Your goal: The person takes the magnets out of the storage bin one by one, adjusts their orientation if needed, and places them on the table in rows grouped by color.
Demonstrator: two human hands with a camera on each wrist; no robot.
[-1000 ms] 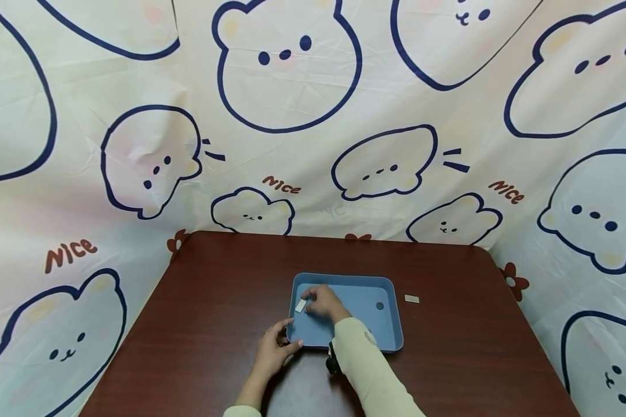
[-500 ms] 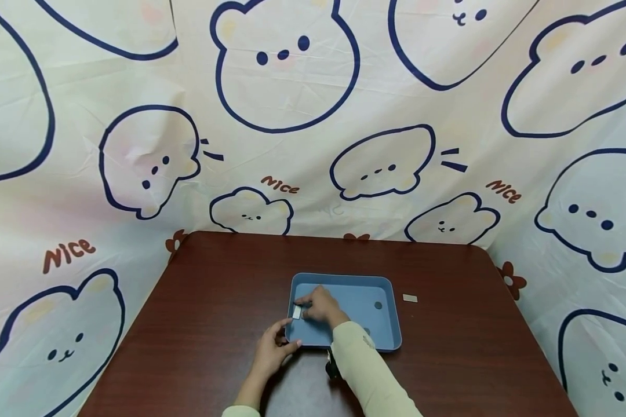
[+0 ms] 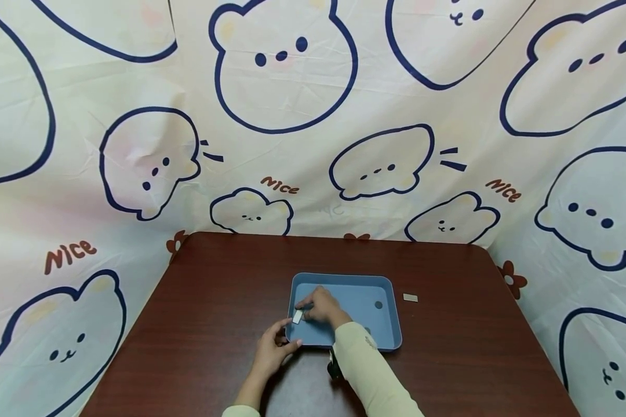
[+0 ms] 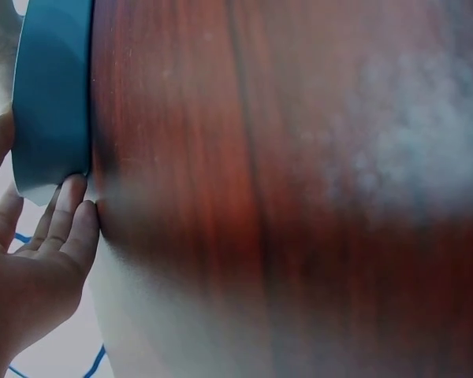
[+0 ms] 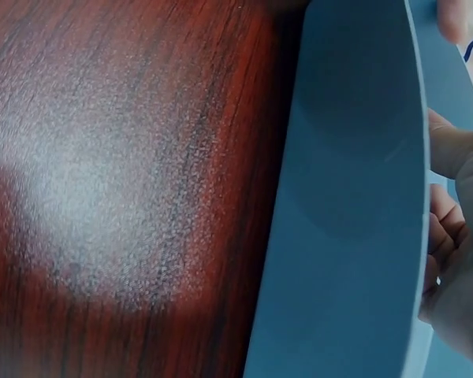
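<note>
My left hand [image 3: 271, 350] holds the near left corner of the blue tray [image 3: 357, 282], thumb along the front wall and fingers at the left side. The left wrist view shows its fingertips [image 4: 73, 189] touching the corner. Inside the tray, at its left end, my right hand [image 3: 322, 304] pinches a small white rectangular tile [image 3: 297, 316] between index finger and thumb. The tile slants close to the left wall. From the right wrist view, the right fingers [image 5: 445, 228] appear curled behind the tray wall, mostly hidden.
A dark round disc [image 3: 378, 305] lies in the tray's right half, and another [image 3: 367, 330] shows partly beside the right sleeve [image 3: 370, 365]. On the brown table [image 3: 229, 272], right of the tray, lies a second white tile [image 3: 410, 297]. A patterned cloth [image 3: 313, 156] hangs behind.
The right hand has shifted slightly left and the white tile has moved nearer the front left corner, turning a little. The left hand stays on the tray corner.
</note>
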